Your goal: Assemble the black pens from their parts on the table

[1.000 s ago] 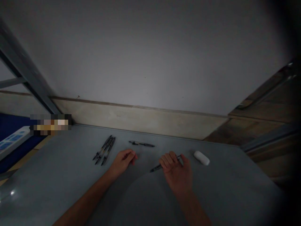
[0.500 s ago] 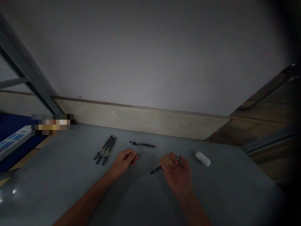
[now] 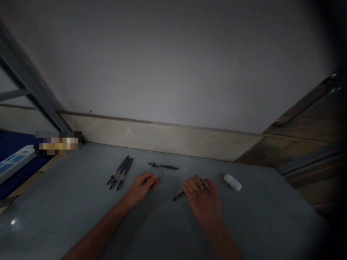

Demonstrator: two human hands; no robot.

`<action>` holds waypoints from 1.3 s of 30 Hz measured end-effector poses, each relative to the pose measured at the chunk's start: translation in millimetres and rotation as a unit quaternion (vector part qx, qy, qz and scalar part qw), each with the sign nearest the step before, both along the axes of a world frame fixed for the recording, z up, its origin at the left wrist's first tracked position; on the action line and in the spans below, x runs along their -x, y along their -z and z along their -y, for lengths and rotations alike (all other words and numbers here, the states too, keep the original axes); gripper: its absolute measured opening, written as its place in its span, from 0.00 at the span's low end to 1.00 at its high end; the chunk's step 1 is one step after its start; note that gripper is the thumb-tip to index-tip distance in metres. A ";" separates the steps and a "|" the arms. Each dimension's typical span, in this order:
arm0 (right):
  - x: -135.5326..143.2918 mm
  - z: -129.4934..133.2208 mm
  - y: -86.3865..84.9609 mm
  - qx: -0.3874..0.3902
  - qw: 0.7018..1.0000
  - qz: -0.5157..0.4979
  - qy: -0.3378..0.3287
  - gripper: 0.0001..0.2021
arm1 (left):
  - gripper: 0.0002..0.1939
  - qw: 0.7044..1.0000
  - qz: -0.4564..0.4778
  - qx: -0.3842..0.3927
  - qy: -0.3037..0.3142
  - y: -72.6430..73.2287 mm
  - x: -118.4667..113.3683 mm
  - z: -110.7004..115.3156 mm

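Note:
My right hand [image 3: 203, 198] is closed around a dark pen [image 3: 178, 196], which points down and left from under the fingers; a shiny part of it shows by the thumb. My left hand [image 3: 143, 186] rests on the grey table with curled fingers, thumb against the index finger, and no object shows in it. Just beyond the two hands lies a single black pen [image 3: 163, 166]. Left of my left hand, several similar pens [image 3: 120, 173] lie side by side in a slanted group. To the right of my right hand is a small white rounded case [image 3: 232, 182].
The grey table [image 3: 67, 202] meets a pale wall with a tiled strip [image 3: 151, 135] at the back. A white power strip [image 3: 16, 160] lies on blue cloth at the left, beside a blurred-out patch. Metal frame posts [image 3: 35, 86] stand at both sides.
The whole view has shifted very slightly. Both hands keep their place and grip, and the pens on the table lie as before.

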State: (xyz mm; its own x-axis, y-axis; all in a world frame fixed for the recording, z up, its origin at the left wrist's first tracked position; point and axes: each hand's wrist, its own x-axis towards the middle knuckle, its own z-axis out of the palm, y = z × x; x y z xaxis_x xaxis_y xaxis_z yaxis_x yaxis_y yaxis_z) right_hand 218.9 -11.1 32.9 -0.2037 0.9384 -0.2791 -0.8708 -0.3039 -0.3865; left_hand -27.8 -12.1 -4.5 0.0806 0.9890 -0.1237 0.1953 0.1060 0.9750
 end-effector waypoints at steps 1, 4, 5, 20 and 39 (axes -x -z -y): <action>-0.1 -0.1 0.3 0.001 1.000 0.002 -0.001 0.31 | 0.29 1.000 0.000 0.001 -0.001 -0.1 -0.2 0.1; -0.6 -0.3 0.8 0.002 1.000 0.004 -0.003 0.30 | 0.30 1.000 0.001 0.000 -0.002 0.2 -0.7 0.2; -0.7 -0.3 0.8 0.001 1.000 0.004 -0.003 0.30 | 0.31 1.000 -0.001 0.000 -0.001 0.4 -0.7 0.2; 3.1 1.4 5.0 -0.016 1.000 -0.001 -0.007 0.34 | 0.29 1.000 -0.011 -0.002 -0.002 -3.1 -1.3 1.1; 2.1 1.5 0.4 -0.044 0.999 0.016 -0.024 0.36 | 0.32 1.000 -0.023 0.010 -0.005 -7.6 -2.6 2.3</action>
